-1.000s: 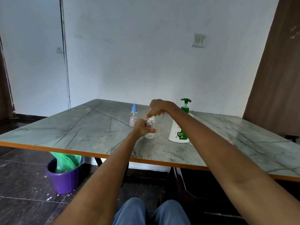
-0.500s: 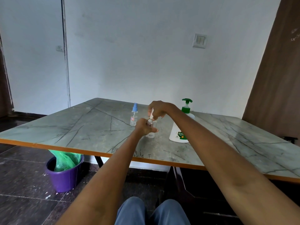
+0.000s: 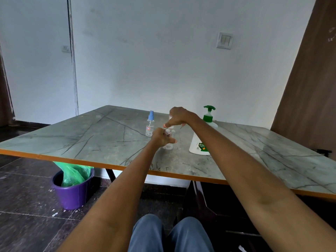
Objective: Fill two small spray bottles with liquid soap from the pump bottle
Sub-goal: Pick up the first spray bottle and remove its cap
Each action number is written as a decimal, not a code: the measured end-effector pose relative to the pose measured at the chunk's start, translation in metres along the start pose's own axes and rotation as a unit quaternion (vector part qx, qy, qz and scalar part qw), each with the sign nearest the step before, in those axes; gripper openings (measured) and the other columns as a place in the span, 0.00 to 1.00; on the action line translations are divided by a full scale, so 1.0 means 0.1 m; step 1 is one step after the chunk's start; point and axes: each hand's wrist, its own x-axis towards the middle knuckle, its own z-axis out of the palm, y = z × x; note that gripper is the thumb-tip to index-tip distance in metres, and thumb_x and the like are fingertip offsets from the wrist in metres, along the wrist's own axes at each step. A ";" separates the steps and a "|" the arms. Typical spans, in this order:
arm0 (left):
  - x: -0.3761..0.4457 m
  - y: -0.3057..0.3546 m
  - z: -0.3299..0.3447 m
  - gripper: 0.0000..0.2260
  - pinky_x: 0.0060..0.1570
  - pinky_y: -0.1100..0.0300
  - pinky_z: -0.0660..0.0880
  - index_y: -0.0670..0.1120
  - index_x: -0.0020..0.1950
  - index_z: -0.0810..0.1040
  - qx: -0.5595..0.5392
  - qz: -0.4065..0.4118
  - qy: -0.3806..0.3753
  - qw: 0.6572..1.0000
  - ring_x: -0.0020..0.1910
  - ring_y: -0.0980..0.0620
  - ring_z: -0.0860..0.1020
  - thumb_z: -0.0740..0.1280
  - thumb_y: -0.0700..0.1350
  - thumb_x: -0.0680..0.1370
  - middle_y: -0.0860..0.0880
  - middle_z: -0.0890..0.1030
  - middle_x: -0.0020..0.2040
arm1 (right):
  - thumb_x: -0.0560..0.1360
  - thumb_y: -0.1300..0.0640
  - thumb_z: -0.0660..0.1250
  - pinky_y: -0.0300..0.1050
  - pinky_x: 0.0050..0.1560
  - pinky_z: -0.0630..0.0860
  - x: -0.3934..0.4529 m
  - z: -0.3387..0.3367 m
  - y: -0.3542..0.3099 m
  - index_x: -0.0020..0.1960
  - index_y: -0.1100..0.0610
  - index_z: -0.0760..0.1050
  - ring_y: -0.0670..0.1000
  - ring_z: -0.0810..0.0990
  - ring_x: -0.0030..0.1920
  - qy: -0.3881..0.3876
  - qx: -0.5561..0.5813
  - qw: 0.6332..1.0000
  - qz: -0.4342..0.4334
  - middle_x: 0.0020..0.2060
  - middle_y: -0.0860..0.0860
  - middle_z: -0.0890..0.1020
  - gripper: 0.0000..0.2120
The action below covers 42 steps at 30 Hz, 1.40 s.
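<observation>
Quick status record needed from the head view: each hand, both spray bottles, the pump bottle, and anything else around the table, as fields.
left hand: grips the body of the clear spray bottle, which stands on the table
right hand: pinches the white spray top at that bottle's neck
top on or off: cannot tell
second spray bottle: upright, blue top on, untouched, further left
pump bottle: upright to the right, green pump, untouched
floor: purple bucket with green bag
</observation>
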 end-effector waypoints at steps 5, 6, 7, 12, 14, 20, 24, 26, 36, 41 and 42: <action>-0.01 0.02 0.01 0.14 0.46 0.59 0.71 0.36 0.51 0.78 0.001 -0.014 -0.002 1.000 0.44 0.48 0.75 0.73 0.41 0.70 0.43 0.77 0.45 | 0.73 0.64 0.69 0.35 0.31 0.73 0.01 0.01 0.03 0.51 0.63 0.77 0.46 0.74 0.32 -0.034 0.061 0.998 0.005 0.37 0.53 0.77 0.08; -0.01 0.02 0.01 0.15 0.47 0.59 0.71 0.35 0.53 0.77 0.000 -0.016 -0.001 1.000 0.45 0.48 0.75 0.73 0.41 0.70 0.43 0.77 0.45 | 0.73 0.67 0.68 0.34 0.31 0.72 -0.01 -0.03 0.02 0.55 0.64 0.77 0.46 0.73 0.32 -0.038 0.059 0.998 0.000 0.35 0.51 0.75 0.11; 0.00 0.02 0.02 0.17 0.47 0.60 0.71 0.34 0.54 0.77 0.000 -0.017 0.001 1.000 0.45 0.48 0.75 0.73 0.42 0.70 0.43 0.76 0.45 | 0.73 0.69 0.67 0.33 0.31 0.72 -0.02 -0.05 0.00 0.57 0.64 0.77 0.46 0.73 0.34 -0.037 0.055 0.998 -0.007 0.36 0.50 0.74 0.13; -0.03 0.03 0.02 0.17 0.47 0.60 0.70 0.33 0.55 0.77 0.001 -0.014 0.003 1.000 0.45 0.48 0.74 0.73 0.42 0.71 0.43 0.76 0.45 | 0.72 0.68 0.67 0.40 0.43 0.78 -0.05 -0.03 -0.06 0.59 0.69 0.76 0.54 0.79 0.45 -0.031 0.049 0.998 -0.009 0.52 0.61 0.80 0.15; -0.04 0.02 0.01 0.17 0.46 0.59 0.70 0.33 0.54 0.77 -0.004 -0.013 0.004 1.000 0.44 0.48 0.75 0.73 0.42 0.70 0.43 0.76 0.44 | 0.74 0.66 0.66 0.44 0.50 0.78 -0.03 -0.03 -0.02 0.58 0.70 0.76 0.54 0.81 0.46 -0.017 0.063 0.998 -0.009 0.53 0.62 0.81 0.14; -0.07 0.03 0.00 0.14 0.49 0.57 0.72 0.35 0.51 0.78 -0.014 -0.003 0.005 1.000 0.45 0.47 0.75 0.74 0.40 0.70 0.42 0.77 0.45 | 0.73 0.59 0.70 0.38 0.38 0.75 -0.03 -0.18 0.14 0.48 0.62 0.71 0.55 0.79 0.34 0.116 0.179 0.977 -0.010 0.45 0.60 0.80 0.10; -0.09 0.03 0.00 0.17 0.50 0.57 0.72 0.33 0.54 0.77 -0.014 -0.006 0.005 1.000 0.46 0.47 0.75 0.74 0.41 0.70 0.42 0.77 0.46 | 0.72 0.59 0.69 0.49 0.49 0.77 -0.03 -0.16 0.20 0.50 0.63 0.73 0.60 0.81 0.47 0.164 0.150 0.975 -0.018 0.51 0.61 0.80 0.10; -0.09 0.04 0.00 0.18 0.49 0.57 0.71 0.33 0.55 0.77 -0.015 -0.010 0.006 1.000 0.46 0.47 0.75 0.74 0.41 0.70 0.43 0.77 0.46 | 0.72 0.61 0.69 0.48 0.48 0.79 -0.04 -0.13 0.18 0.50 0.63 0.74 0.59 0.80 0.49 0.164 0.180 0.969 -0.029 0.51 0.59 0.79 0.09; -0.13 0.05 -0.04 0.14 0.46 0.60 0.71 0.34 0.51 0.77 -0.016 -0.014 -0.007 1.000 0.47 0.48 0.75 0.73 0.41 0.71 0.43 0.76 0.46 | 0.71 0.59 0.68 0.54 0.53 0.78 -0.11 -0.24 0.17 0.58 0.65 0.72 0.60 0.79 0.52 0.239 0.223 0.945 -0.021 0.54 0.61 0.79 0.17; -0.11 0.04 -0.05 0.10 0.47 0.59 0.69 0.36 0.45 0.78 -0.011 -0.007 -0.004 1.000 0.45 0.48 0.74 0.74 0.40 0.69 0.43 0.76 0.44 | 0.72 0.60 0.68 0.47 0.43 0.77 -0.28 -0.46 0.49 0.51 0.60 0.73 0.53 0.76 0.37 0.383 0.315 0.868 -0.009 0.42 0.55 0.79 0.09; -0.11 0.04 -0.04 0.08 0.46 0.60 0.68 0.40 0.39 0.77 -0.012 -0.002 0.007 1.000 0.44 0.49 0.73 0.75 0.40 0.68 0.43 0.75 0.42 | 0.72 0.60 0.68 0.49 0.44 0.77 -0.32 -0.48 0.59 0.49 0.59 0.73 0.53 0.77 0.36 0.413 0.340 0.845 0.002 0.40 0.53 0.78 0.08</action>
